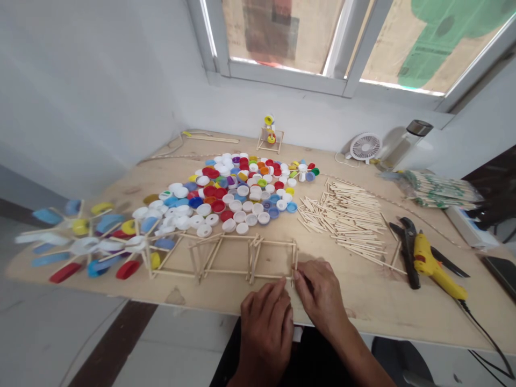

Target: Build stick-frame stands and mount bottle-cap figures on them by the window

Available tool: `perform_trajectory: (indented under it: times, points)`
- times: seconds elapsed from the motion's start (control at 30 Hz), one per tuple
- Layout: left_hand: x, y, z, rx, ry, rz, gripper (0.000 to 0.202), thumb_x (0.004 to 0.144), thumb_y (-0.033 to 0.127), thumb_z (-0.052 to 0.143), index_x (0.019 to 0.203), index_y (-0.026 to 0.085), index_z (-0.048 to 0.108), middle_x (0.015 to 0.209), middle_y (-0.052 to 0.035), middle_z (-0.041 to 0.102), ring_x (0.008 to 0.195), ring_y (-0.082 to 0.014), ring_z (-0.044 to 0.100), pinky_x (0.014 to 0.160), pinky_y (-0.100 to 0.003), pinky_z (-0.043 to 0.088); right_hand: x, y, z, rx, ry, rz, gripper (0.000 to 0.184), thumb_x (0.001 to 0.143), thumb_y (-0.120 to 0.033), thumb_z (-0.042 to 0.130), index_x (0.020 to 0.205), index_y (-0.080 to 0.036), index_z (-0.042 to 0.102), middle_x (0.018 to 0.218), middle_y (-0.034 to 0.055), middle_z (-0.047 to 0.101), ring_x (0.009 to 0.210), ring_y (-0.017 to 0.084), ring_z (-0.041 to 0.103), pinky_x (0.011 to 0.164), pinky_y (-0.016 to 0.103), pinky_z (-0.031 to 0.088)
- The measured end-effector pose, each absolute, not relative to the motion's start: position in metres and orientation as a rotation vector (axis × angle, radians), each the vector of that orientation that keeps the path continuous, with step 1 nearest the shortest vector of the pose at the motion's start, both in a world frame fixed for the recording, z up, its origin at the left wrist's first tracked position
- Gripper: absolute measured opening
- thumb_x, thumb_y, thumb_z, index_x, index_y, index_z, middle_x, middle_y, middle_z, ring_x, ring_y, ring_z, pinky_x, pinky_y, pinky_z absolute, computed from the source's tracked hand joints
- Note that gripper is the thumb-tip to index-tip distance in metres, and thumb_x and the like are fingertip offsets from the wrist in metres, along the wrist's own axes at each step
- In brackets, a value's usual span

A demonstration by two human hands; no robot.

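At the table's front edge, my right hand (321, 294) pinches the right end of a wooden stick frame (276, 277) between thumb and fingers. My left hand (269, 320) is just left of it, fingers curled together, tips at the frame's lower right corner; whatever they may hold is hidden. More square stick frames (228, 274) stand in a row to the left. Beyond them lies a large heap of colourful bottle caps (226, 196). At the far left are blurred wheels of sticks and caps (97, 244).
A pile of loose sticks (350, 215) lies right of the caps. Further right are black-handled cutters (409, 250), a yellow glue gun (437, 266) and bagged sticks (441, 189). A small cap model (270, 138), white fan (365, 147) and bottle (405, 145) stand along the wall.
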State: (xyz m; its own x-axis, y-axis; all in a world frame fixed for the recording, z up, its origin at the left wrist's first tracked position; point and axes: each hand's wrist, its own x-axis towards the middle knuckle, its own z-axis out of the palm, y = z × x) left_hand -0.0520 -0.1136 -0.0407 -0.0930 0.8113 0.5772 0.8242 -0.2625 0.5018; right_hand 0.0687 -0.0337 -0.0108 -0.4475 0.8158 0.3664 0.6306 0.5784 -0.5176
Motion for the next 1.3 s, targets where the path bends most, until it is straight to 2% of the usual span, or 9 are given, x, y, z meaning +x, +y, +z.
perform_trajectory:
  times: [0.3, 0.5, 0.77, 1.03, 1.3]
  points:
    - [-0.0493, -0.1128, -0.0438, -2.056, -1.891, -1.359, 0.019, 0.084, 0.012, 0.046, 0.089, 0.017, 0.063, 0.108, -0.0091, 0.068, 0.105, -0.0221, 0.057, 0.092, -0.040, 0.036, 0.0689, -0.0335, -0.0121, -1.130, -2.205, 0.404, 0.019, 0.092, -0.020, 0.044, 0.086, -0.018, 0.061, 0.072, 0.0028, 0.064, 0.070, 0.016, 0.058, 0.073, 0.030, 0.035]
    - [-0.0487, -0.1124, -0.0431, -2.054, -1.900, -1.403, 0.018, 0.084, 0.012, 0.046, 0.087, 0.017, 0.063, 0.109, -0.0085, 0.068, 0.104, -0.0215, 0.056, 0.092, -0.039, 0.035, 0.0682, -0.0339, -0.0110, -1.144, -2.188, 0.465, 0.020, 0.092, -0.019, 0.044, 0.080, -0.018, 0.060, 0.073, 0.0031, 0.064, 0.071, 0.017, 0.056, 0.074, 0.031, 0.033]
    - [-0.0484, -0.1129, -0.0438, -2.047, -1.903, -1.392, 0.018, 0.084, 0.013, 0.046, 0.087, 0.017, 0.063, 0.109, -0.0085, 0.068, 0.104, -0.0219, 0.056, 0.092, -0.040, 0.036, 0.0693, -0.0345, -0.0125, -1.143, -2.184, 0.469, 0.017, 0.092, -0.019, 0.044, 0.086, -0.019, 0.060, 0.074, 0.0025, 0.064, 0.072, 0.017, 0.056, 0.074, 0.031, 0.033]
    - [-0.0535, -0.1148, -0.0414, -2.120, -1.891, -1.305, 0.017, 0.083, 0.012, 0.050, 0.091, 0.018, 0.063, 0.111, -0.0079, 0.067, 0.105, -0.0217, 0.057, 0.092, -0.039, 0.038, 0.0692, -0.0359, -0.0126, -1.164, -2.156, 0.459, 0.017, 0.091, -0.021, 0.045, 0.080, -0.019, 0.056, 0.068, 0.0011, 0.060, 0.068, 0.017, 0.053, 0.071, 0.030, 0.033]
    - [-0.0509, -0.1139, -0.0432, -2.062, -1.892, -1.352, 0.017, 0.084, 0.013, 0.047, 0.087, 0.019, 0.063, 0.109, -0.0078, 0.068, 0.104, -0.0218, 0.057, 0.091, -0.040, 0.037, 0.0685, -0.0353, -0.0126, -1.165, -2.144, 0.471, 0.018, 0.091, -0.020, 0.044, 0.078, -0.019, 0.056, 0.070, 0.0012, 0.061, 0.069, 0.017, 0.054, 0.073, 0.030, 0.033]
